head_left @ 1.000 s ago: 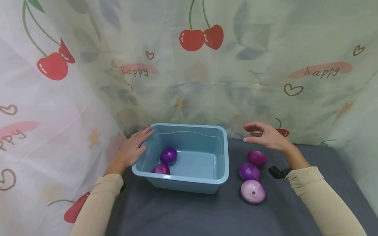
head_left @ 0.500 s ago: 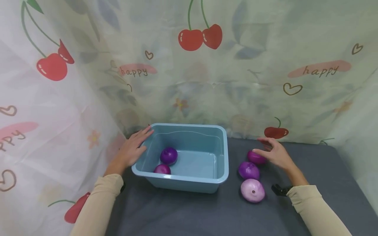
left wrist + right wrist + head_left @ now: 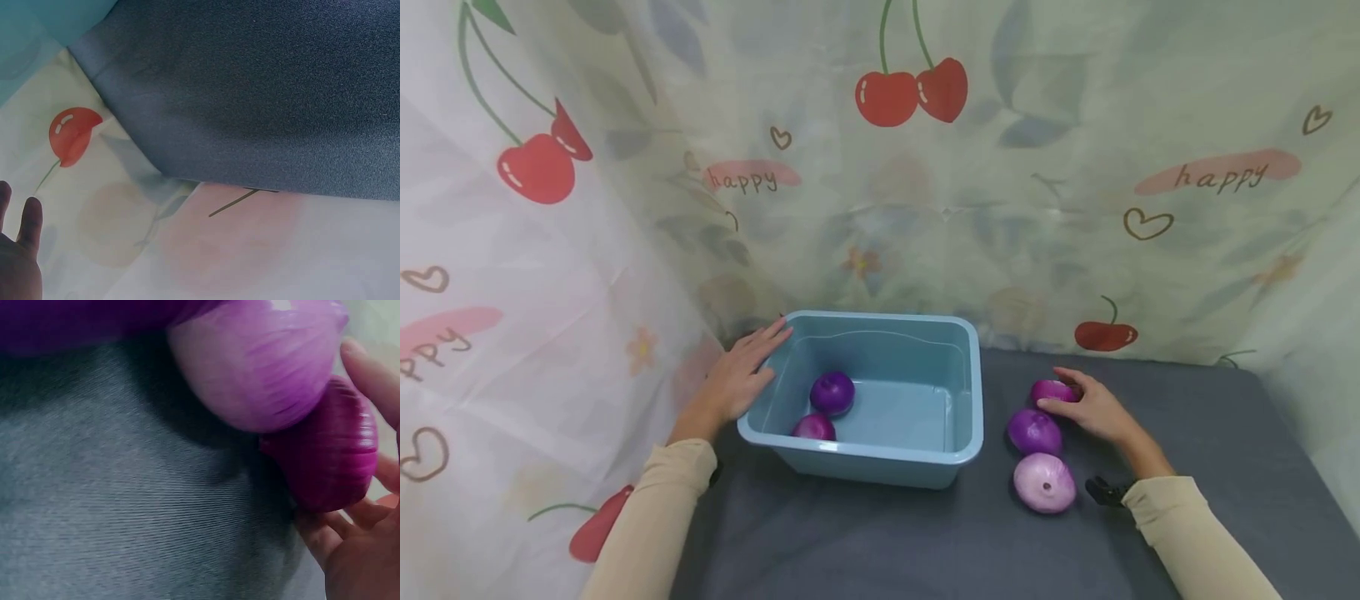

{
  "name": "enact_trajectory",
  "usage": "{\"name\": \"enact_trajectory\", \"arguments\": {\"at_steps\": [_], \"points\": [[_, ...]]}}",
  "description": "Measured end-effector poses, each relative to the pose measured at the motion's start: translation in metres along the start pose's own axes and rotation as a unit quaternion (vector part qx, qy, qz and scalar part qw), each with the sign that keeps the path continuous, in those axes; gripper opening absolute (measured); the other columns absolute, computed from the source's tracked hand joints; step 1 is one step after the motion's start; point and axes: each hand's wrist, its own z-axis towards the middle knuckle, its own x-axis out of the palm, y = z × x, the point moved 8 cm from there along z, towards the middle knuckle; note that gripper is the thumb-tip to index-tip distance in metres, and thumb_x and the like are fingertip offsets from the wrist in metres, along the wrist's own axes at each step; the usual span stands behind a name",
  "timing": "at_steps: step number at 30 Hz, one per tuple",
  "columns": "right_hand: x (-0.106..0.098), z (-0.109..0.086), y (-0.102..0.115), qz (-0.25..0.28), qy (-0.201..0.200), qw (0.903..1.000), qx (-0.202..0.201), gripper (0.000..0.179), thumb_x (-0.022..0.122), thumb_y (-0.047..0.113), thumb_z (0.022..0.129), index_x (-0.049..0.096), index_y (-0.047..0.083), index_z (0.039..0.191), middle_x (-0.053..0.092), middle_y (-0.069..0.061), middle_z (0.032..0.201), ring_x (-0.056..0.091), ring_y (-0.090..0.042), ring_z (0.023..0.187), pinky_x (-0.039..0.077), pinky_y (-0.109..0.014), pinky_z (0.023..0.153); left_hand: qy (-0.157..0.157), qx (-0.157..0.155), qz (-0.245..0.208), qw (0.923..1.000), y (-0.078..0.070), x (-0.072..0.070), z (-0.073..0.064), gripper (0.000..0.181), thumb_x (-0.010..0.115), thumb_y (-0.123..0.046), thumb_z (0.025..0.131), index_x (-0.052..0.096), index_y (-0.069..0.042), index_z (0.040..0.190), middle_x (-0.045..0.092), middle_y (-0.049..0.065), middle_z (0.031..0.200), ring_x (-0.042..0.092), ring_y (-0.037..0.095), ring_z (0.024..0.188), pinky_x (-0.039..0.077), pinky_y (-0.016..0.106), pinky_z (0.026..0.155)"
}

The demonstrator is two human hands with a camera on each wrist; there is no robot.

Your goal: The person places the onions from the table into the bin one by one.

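Note:
My right hand is around the farthest red onion, thumb on the near side and fingers behind it. In the right wrist view, this deep magenta onion sits between thumb and fingers, against a paler one. Nearer me, a purple onion and a pale pink-purple onion complete the row on the dark cloth. My left hand rests with straight fingers on the left rim of a light blue tub. Inside the tub's left side lie a dark purple onion and a magenta onion.
A dark grey cloth covers the table. Printed curtains with cherries hang close behind the tub and along both sides. A black wrist strap shows by the right sleeve.
My right hand has come down and toward me from above the table's back edge, onto the farthest onion, and its fingers have closed in around it. The left hand stays on the tub rim.

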Motion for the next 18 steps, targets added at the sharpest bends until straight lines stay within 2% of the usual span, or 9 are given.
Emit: {"name": "enact_trajectory", "arguments": {"at_steps": [6,13,18], "points": [[0.003,0.002,-0.0038,-0.019,-0.004,0.9998,0.007,0.083,0.071,0.051,0.09,0.044,0.003,0.152,0.063,-0.028,0.132,0.066,-0.035,0.113,0.054,-0.037,0.086,-0.006,0.001,-0.008,0.9999,0.0004,-0.0006,-0.0006,0.065,0.04,-0.02,0.099,0.029,-0.029,0.162,0.019,-0.006,0.173,0.023,0.042,0.157,0.024,0.072,0.119],[0.0026,0.0024,-0.0033,-0.022,-0.004,0.9997,0.009,0.081,0.071,0.051,0.09,0.045,0.003,0.15,0.062,-0.029,0.131,0.066,-0.034,0.111,0.053,-0.034,0.084,-0.003,-0.001,-0.005,1.0,0.0002,-0.0006,-0.0017,0.064,0.04,-0.02,0.099,0.029,-0.03,0.162,0.019,-0.006,0.173,0.023,0.042,0.157,0.024,0.072,0.119],[-0.006,0.0012,0.004,-0.009,-0.017,0.9998,0.007,0.083,0.072,0.051,0.09,0.043,0.004,0.151,0.061,-0.029,0.134,0.065,-0.035,0.113,0.053,-0.032,0.084,0.0,-0.004,-0.007,1.0,-0.0013,-0.0008,-0.0022,0.064,0.04,-0.021,0.1,0.029,-0.029,0.162,0.019,-0.005,0.173,0.022,0.042,0.157,0.024,0.072,0.119]]}}
